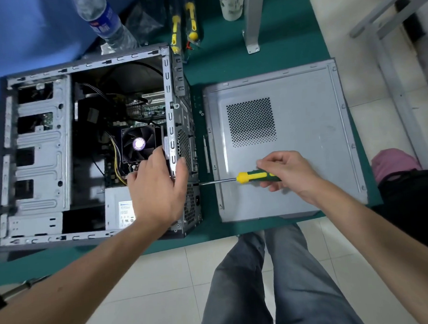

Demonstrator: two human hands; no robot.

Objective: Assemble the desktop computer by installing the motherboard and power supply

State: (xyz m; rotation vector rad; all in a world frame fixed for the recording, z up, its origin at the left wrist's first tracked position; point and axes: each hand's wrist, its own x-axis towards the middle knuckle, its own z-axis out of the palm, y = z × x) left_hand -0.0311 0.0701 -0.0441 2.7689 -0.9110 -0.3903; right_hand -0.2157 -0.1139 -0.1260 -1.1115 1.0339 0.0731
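An open grey computer case (39, 157) lies on its side on the green table. Inside it sits the motherboard (144, 108) with a black CPU fan (138, 144). The grey power supply (118, 207) rests in the near right corner of the case. My left hand (159, 187) grips the case's rear wall, thumb inside and fingers over the edge, above the power supply. My right hand (286, 172) holds a green and yellow screwdriver (249, 177) level, its tip touching the rear panel beside the power supply's grille.
The removed grey side panel (294, 142) lies flat to the right of the case. A water bottle (104, 20), packaged yellow-handled screwdrivers (184, 26), a paper cup (230, 3) and a metal leg (252, 21) stand at the back. Small screws (201, 112) lie between case and panel.
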